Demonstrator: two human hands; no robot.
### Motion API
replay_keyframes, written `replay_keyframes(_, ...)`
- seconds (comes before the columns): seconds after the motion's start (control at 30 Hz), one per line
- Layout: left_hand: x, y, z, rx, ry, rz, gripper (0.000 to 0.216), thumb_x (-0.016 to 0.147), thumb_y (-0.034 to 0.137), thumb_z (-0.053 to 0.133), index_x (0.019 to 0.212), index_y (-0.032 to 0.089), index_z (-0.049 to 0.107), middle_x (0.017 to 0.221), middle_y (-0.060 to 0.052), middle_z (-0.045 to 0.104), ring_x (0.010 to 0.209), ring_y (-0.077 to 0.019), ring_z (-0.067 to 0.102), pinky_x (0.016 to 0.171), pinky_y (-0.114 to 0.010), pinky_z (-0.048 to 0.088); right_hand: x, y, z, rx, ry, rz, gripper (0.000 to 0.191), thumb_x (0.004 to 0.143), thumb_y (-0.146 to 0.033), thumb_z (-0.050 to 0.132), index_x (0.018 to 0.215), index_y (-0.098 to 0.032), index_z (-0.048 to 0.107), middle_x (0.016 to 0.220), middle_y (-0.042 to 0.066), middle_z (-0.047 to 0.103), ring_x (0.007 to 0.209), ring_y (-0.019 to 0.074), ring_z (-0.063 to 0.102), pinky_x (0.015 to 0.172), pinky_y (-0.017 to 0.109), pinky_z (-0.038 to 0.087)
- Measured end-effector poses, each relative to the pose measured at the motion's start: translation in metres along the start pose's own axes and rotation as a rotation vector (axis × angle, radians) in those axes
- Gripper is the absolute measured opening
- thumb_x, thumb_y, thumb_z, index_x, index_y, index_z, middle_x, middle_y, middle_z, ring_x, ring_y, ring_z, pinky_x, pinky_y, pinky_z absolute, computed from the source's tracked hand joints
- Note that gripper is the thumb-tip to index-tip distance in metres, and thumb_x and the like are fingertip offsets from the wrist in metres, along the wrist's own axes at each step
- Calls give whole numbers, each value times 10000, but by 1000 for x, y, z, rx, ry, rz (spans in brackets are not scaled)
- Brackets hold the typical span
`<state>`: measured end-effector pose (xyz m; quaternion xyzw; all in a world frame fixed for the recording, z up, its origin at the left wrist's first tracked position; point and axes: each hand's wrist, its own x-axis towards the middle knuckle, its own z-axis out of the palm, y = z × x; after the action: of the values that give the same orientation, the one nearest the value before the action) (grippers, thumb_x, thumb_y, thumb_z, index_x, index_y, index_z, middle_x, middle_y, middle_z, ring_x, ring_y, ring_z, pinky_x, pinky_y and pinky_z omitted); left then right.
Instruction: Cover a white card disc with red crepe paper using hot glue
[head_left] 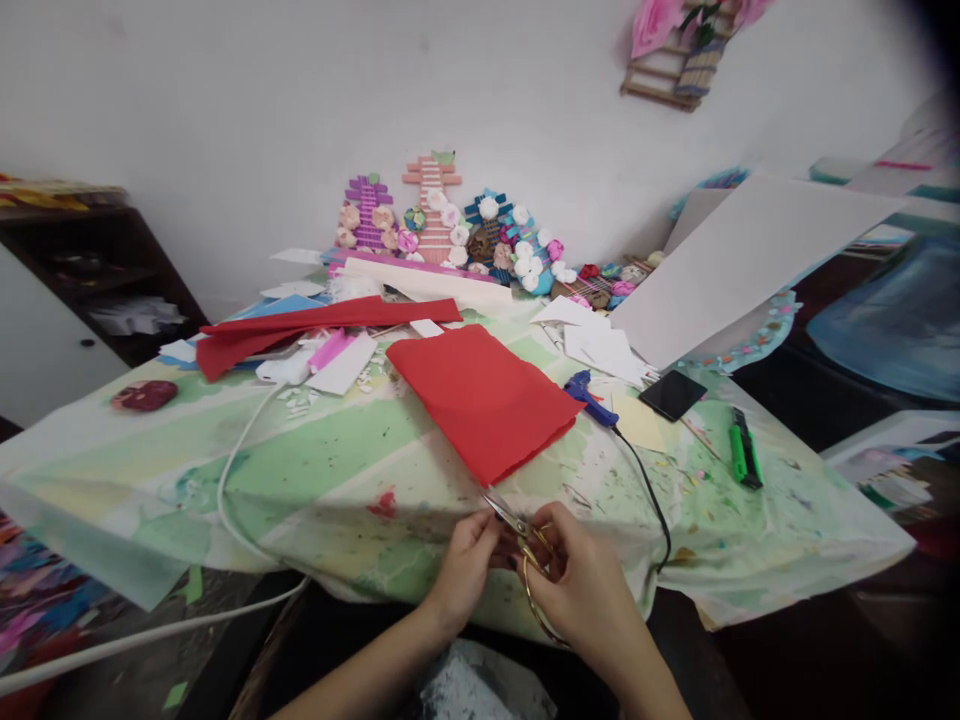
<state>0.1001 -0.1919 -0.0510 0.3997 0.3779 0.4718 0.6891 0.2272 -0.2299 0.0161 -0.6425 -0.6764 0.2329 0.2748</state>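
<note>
Head view, taking the red sheet as landmark.

Item: one red sheet (484, 400), lying on the table (330, 490), its near corner pointing towards the person.

Item: one pair of scissors (519, 524), gold-handled, its tips at the near corner of the red sheet.

Item: right hand (581, 565), on the near side of the red sheet; grip clamped on the scissors, fingers about the handle loops.

Item: left hand (466, 560), beside the right, also nearer than the red sheet; thumb and fingers drawn in close at the blades. Whether this grip is clamped on anything cannot be told.

Right of the red sheet: a blue glue gun (596, 402), just beside its right corner, with a black cord (649, 485); farther right, a flat black slab (673, 395) resembling a phone, and a green cutter (745, 450).

Left of the red sheet: a white cable (229, 470); well apart, a dark red oval object (144, 395).

Behind the red sheet, to the left: a long red piece (330, 320). Behind, to the right: white paper pieces (596, 345). Farther back, by the wall: stick ornaments (433, 215) with flowers.
</note>
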Motion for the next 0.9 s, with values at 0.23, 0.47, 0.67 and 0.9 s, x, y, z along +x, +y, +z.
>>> replay_keyframes(0.23, -11, 25, -33, 559, 339, 569, 165, 802, 315, 600, 805, 167, 672, 769, -48, 690, 674, -158, 631, 635, -249, 494, 0, -2, 10, -59, 37, -32, 144, 762, -202, 524, 905, -203, 513, 678, -10, 588, 608, 154, 553, 535, 234, 342)
replay_keyframes(0.47, -13, 48, -31, 87, 193, 78, 394, 743, 522, 646, 823, 137, 623, 781, -69, 701, 685, -198, 674, 602, -279, 549, -2, -3, 22, -18, 108, -45, 158, 756, -187, 542, 914, -202, 541, 705, -1, 608, 626, 153, 564, 542, 229, 364)
replay_keyframes(0.67, -14, 40, -20, -42, 106, -120, 380, 686, 470, 728, 805, 118, 647, 761, -68, 713, 668, -184, 677, 605, -247, 529, 2, -3, 32, 23, 141, -65, 164, 746, -164, 544, 906, -197, 554, 728, 13, 636, 662, 165, 595, 580, 235, 401)
replay_keyframes(0.9, -8, 24, -11, -561, -10, -329, 222, 862, 297, 549, 873, 109, 668, 815, -92, 724, 808, -214, 687, 763, -295, 513, 2, -8, 29, 49, 133, -59, 163, 748, -177, 556, 909, -196, 570, 685, -7, 626, 621, 152, 591, 570, 230, 417)
